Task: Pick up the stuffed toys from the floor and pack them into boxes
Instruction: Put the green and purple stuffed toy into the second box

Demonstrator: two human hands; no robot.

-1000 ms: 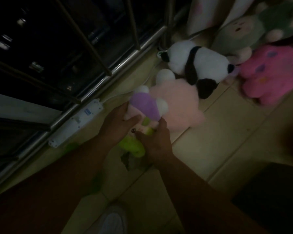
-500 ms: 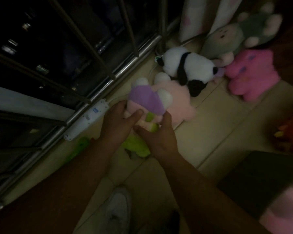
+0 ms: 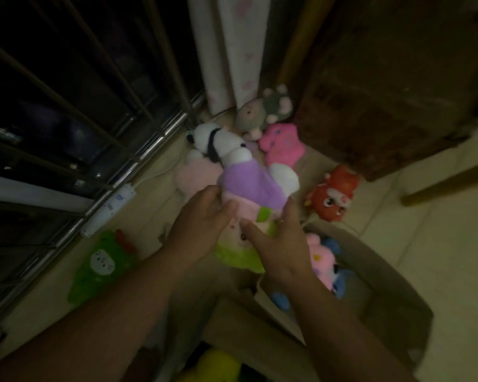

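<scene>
My left hand and my right hand both grip a purple, white, pink and green stuffed toy, held up above the floor. Just under and right of it stands an open cardboard box with pink and blue toys inside. On the floor lie a pale pink toy, a panda, a bright pink toy, a grey-green toy, a red toy and a green toy.
A metal window grille runs along the left, with a white power strip at its foot. A curtain hangs at the back. A dark wooden cabinet fills the right. A yellow toy shows at the bottom edge.
Both hands have lifted the purple and green toy off the floor and carried it right, toward the box. The view has pulled back, so the box, red toy and green toy now show.
</scene>
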